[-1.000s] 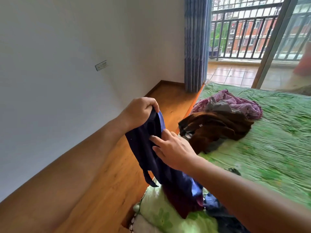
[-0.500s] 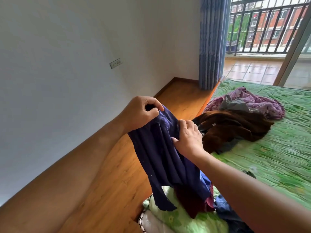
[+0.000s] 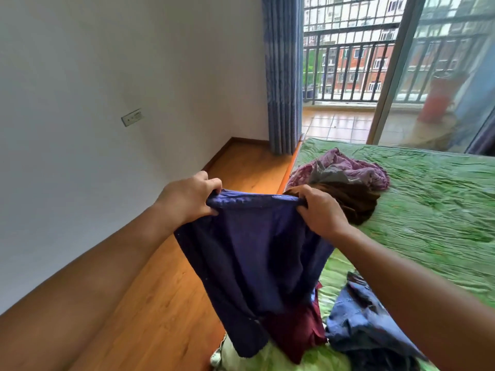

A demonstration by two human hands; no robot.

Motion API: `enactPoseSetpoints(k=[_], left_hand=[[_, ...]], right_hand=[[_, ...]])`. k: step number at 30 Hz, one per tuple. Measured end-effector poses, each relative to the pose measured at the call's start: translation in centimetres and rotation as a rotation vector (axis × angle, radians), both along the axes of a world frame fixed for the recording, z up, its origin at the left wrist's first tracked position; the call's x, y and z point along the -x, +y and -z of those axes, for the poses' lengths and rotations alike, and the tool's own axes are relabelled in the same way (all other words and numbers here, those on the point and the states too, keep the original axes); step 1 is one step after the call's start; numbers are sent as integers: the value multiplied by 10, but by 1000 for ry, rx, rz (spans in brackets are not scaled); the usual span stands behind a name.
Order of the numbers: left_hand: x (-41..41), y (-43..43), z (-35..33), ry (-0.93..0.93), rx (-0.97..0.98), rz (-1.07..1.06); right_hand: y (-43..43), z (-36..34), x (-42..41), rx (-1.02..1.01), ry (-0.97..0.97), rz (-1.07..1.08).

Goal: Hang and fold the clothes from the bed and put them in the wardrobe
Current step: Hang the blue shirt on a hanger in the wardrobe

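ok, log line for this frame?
phase: blue garment held up | left grip: pinches top edge | right grip: pinches top edge | hem: at maroon cloth on bed

The navy garment (image 3: 254, 253) I hold covers the top of the maroon garment (image 3: 297, 330); my right hand (image 3: 321, 212) hides part of the brown garment (image 3: 359, 202). The blue denim piece (image 3: 361, 322) runs off the bottom edge.

Dark blue garment (image 3: 254, 253) pinched at its top edge between left hand (image 3: 187, 199) and right hand (image 3: 321, 212), hanging spread above the near left corner of the green bed (image 3: 428, 210), maroon cloth (image 3: 297, 328) and a blue heap (image 3: 359, 322) on that corner, brown garment (image 3: 356, 199) and purple garment (image 3: 356, 167) bunched by its far left edge.
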State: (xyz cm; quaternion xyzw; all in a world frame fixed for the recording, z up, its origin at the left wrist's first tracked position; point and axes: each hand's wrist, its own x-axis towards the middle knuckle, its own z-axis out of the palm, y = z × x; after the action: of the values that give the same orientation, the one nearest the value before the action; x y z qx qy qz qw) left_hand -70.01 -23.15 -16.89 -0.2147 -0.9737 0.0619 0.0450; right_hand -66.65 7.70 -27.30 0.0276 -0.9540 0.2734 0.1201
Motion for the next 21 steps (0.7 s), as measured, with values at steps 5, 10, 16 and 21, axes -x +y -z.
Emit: enactPoseSetpoints(k=[5, 10, 16, 21], left_hand=[[38, 5, 23, 87, -116, 51], [67, 22, 19, 236, -174, 95], [100, 63, -2, 233, -159, 187], [105, 106, -9, 138, -179, 273]], right_hand=[[21, -33, -11, -254, 22, -82], [46, -48, -35, -686, 79, 5], [62, -91, -59, -889, -6, 301], [78, -111, -88, -767, -85, 660]])
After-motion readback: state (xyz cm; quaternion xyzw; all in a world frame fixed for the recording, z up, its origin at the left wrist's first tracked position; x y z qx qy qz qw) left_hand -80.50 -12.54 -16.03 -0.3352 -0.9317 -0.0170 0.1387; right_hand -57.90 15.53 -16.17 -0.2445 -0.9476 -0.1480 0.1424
